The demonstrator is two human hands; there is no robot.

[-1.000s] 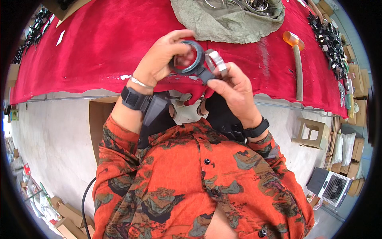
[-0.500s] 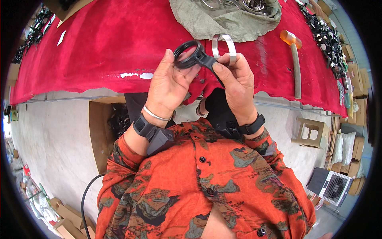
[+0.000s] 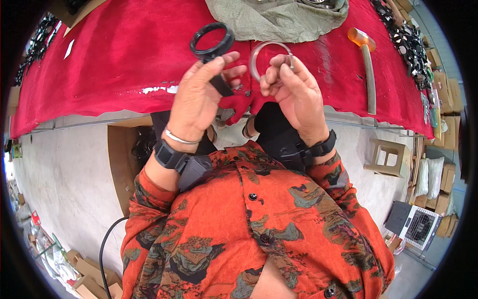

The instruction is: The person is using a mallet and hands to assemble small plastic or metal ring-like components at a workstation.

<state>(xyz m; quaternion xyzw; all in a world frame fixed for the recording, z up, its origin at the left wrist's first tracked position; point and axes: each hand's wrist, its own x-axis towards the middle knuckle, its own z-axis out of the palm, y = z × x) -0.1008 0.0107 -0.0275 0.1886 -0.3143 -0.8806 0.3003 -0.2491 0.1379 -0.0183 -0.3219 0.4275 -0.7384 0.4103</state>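
Note:
In my left hand (image 3: 193, 107) is a black ring-shaped part with a flat handle (image 3: 227, 41). Its ring stands above the fingertips and the handle runs down through the grip. My right hand (image 3: 302, 99) pinches a thin silver metal ring (image 3: 254, 61) between thumb and fingers, tilted up over the table. A gap separates the two parts. Both hands are over the near edge of a table with a red cloth (image 3: 124, 65). Beyond them lies a grey-green cloth (image 3: 279, 25) with several metal rings on it, partly cut off by the upper edge.
A mallet with an orange head (image 3: 362, 39) and wooden handle lies on the right of the table. Black parts are heaped at the far right (image 3: 408, 50). Below the table edge are an open cardboard box (image 3: 117, 164) and a beige stool (image 3: 390, 157).
My hands have moved apart. The black part has gone left and up, out of the right fingers, and is now held by the left hand alone. The metal ring has turned in my right hand.

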